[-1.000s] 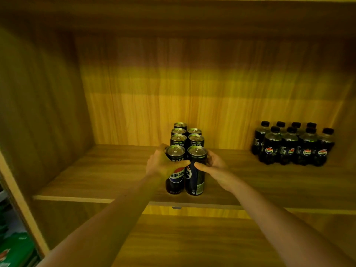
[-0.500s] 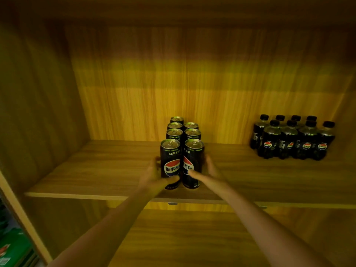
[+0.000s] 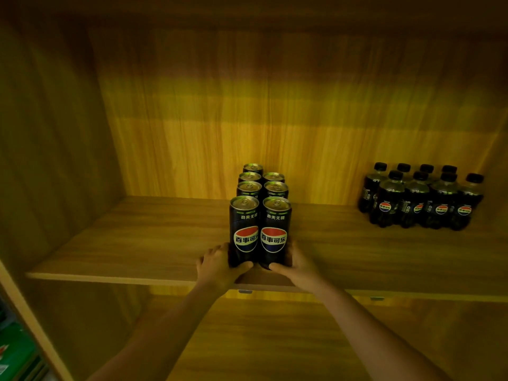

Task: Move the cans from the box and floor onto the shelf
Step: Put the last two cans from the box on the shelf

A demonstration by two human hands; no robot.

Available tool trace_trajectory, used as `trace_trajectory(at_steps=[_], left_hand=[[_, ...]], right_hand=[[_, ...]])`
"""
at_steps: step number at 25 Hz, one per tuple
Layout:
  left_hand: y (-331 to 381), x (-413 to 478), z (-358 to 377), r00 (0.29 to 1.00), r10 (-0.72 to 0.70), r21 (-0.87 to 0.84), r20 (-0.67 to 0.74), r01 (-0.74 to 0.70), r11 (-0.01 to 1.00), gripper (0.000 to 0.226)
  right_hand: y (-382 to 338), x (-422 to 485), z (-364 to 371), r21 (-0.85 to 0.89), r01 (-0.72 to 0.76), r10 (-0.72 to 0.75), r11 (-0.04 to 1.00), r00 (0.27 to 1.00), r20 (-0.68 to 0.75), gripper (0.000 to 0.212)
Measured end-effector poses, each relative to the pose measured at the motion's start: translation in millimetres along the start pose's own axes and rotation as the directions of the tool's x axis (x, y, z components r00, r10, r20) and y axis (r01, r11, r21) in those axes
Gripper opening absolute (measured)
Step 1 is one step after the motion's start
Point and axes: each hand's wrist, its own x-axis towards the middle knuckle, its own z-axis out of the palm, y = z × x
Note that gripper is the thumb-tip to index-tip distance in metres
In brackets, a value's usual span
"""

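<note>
A wooden shelf [image 3: 143, 237] carries a cluster of dark bottles [image 3: 420, 199] at the right and two rows of black cans [image 3: 261, 185] in the middle. The left hand [image 3: 220, 264] wraps the base of the front left can [image 3: 244, 229], and the right hand [image 3: 297, 264] wraps the front right can [image 3: 275, 229]; both cans stand upright, touching, near the shelf's front edge.

A cluster of dark bottles [image 3: 420, 199] stands upright; green packaging [image 3: 13, 353] lies bottom-left.
</note>
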Motion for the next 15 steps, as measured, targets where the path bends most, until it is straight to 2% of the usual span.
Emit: trace_trajectory(at_steps=[3,8,11,15], left_hand=[[-1,5,-1,0.999,0.007,0.012,0.036,-0.007,1.000,0.073],[-9,15,-10,0.982,0.035,0.050,0.186,-0.045,0.998,0.076],[-9,21,-18,0.958,0.065,0.047,0.278,-0.081,0.996,0.079],[-7,14,-15,0.957,0.100,0.101,0.274,-0.132,0.986,0.086]], right_hand=[[4,4,-1,-0.169,0.036,-0.031,0.985,0.999,0.035,0.076],[10,4,7,-0.398,0.044,-0.105,0.916,0.986,-0.132,0.073],[14,6,9,-0.521,0.074,-0.186,0.850,0.968,-0.166,0.070],[16,6,12,-0.598,0.045,-0.204,0.801,0.958,-0.201,0.111]])
